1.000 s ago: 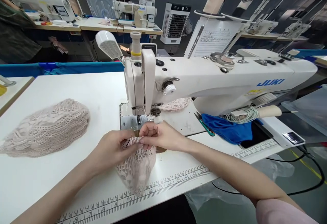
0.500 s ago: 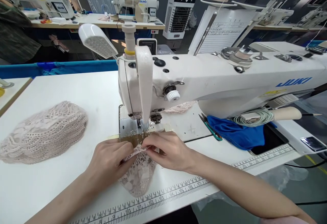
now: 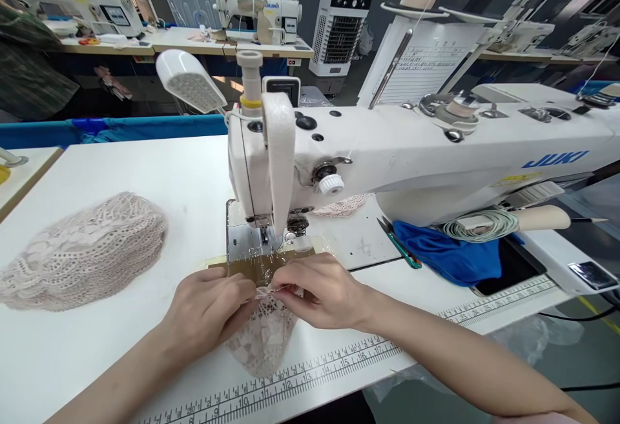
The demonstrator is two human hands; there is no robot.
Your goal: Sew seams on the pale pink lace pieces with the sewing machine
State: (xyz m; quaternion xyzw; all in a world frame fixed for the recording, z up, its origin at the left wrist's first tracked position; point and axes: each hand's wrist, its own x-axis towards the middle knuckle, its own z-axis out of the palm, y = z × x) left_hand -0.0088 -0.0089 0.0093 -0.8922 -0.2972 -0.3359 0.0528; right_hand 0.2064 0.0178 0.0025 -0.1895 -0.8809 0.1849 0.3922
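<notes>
A small piece of pale pink lace [image 3: 264, 340] lies on the white table [image 3: 145, 172] just in front of the white sewing machine [image 3: 397, 153]. My left hand [image 3: 208, 311] pinches its top edge from the left, fingers closed. My right hand [image 3: 320, 292] pinches the same edge from the right, fingertips almost touching the left ones. Both hands rest on the table, a little short of the presser foot [image 3: 268, 237] and the taped needle plate [image 3: 252, 259].
A heap of the same pink lace [image 3: 82, 250] sits on the table at left. Blue cloth [image 3: 445, 256], green-handled snips [image 3: 397, 243] and a coiled cord [image 3: 479, 224] lie under the machine arm. A lamp [image 3: 186, 82] juts out left of the machine head. A printed ruler [image 3: 300, 379] runs along the front edge.
Both hands have drawn the lace down onto the table, slightly toward me and away from the presser foot. The camera has shifted closer to the machine.
</notes>
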